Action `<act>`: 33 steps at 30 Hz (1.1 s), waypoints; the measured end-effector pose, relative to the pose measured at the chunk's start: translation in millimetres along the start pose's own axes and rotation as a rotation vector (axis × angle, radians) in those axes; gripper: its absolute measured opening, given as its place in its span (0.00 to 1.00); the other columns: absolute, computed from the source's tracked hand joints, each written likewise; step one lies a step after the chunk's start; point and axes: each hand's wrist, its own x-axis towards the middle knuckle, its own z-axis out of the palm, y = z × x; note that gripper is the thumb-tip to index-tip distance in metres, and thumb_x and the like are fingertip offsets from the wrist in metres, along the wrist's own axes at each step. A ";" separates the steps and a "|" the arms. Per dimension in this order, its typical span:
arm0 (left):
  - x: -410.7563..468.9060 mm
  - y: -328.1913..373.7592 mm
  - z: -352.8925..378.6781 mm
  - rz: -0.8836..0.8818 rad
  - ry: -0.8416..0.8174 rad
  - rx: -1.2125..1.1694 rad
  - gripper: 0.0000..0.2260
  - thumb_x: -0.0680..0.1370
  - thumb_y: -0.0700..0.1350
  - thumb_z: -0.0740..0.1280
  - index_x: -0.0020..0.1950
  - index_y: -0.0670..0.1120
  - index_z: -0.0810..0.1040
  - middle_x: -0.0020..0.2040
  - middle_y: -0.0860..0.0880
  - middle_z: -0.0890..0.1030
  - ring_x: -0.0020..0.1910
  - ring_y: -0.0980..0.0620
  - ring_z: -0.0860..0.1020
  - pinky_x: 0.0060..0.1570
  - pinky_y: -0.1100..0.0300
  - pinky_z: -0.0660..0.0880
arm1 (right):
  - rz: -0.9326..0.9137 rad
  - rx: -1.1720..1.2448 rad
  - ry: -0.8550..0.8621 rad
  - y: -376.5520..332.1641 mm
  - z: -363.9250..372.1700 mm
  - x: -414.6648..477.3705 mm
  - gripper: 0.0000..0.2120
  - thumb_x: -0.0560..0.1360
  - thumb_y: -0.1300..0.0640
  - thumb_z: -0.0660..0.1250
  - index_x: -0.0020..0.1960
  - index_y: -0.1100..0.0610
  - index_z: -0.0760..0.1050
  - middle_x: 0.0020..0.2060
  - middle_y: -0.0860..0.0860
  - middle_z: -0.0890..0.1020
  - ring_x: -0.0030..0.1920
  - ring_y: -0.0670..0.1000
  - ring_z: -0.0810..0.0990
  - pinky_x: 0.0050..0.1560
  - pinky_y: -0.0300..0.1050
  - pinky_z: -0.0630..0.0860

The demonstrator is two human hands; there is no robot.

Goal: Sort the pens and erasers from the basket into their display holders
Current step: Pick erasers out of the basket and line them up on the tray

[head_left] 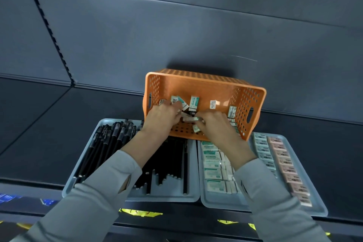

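At frame centre, inside the orange basket, the left hand and right hand pinch green-labelled erasers between their meeting fingertips.

An orange basket with holes tips forward near the shelf's back edge, with small erasers loose inside. In front, the left grey tray holds black pens. The right grey tray holds rows of green erasers and pink erasers.
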 end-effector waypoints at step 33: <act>17.1 29.1 -17.9 -1.106 -0.256 -2.336 0.14 0.81 0.46 0.61 0.58 0.38 0.77 0.54 0.37 0.82 0.49 0.44 0.82 0.51 0.47 0.80 | 0.234 0.562 0.176 -4.8 -27.4 22.7 0.09 0.80 0.52 0.64 0.56 0.50 0.81 0.52 0.46 0.81 0.47 0.42 0.78 0.44 0.32 0.72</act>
